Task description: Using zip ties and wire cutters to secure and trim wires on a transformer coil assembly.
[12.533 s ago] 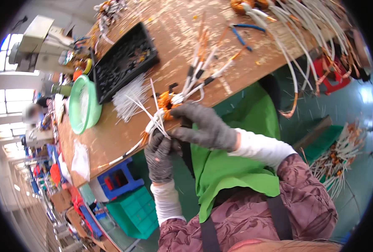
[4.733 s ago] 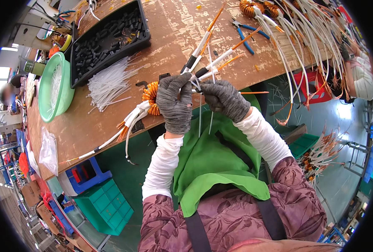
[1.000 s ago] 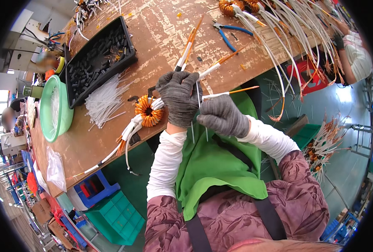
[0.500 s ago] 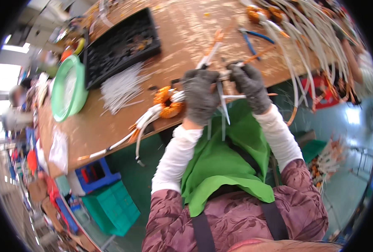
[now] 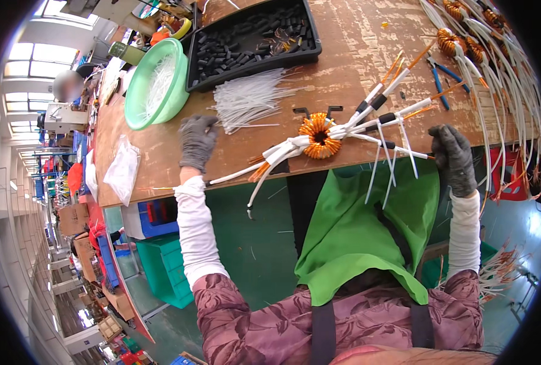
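A ring coil (image 5: 320,135) wound with orange copper wire lies near the table's front edge, white-sleeved leads running out both sides. Black sleeves sit on the right-hand leads (image 5: 374,104), and several white cable ties (image 5: 409,149) are round them, tails sticking out toward my apron. My left hand (image 5: 198,145), in a grey glove, is over the table between the green basin and a pile of white cable ties (image 5: 249,100). Its fingers are curled, with nothing showing in them. Right of the coil, my gloved right hand (image 5: 453,157) is closed beside a lead's tip; what it holds, if anything, is hidden.
A black tray (image 5: 310,55) of short black sleeves and a green basin (image 5: 182,79) of white strips stand behind. Blue-handled pliers (image 5: 441,85) lie at the right, near more coils (image 5: 450,41) with long white leads. A plastic bag (image 5: 123,170) lies at the left.
Both hands have come off the coil's leads and moved apart, the left toward the basin, the right outward. The coil's leads now lie uncovered with the ties on them. The view has shifted.
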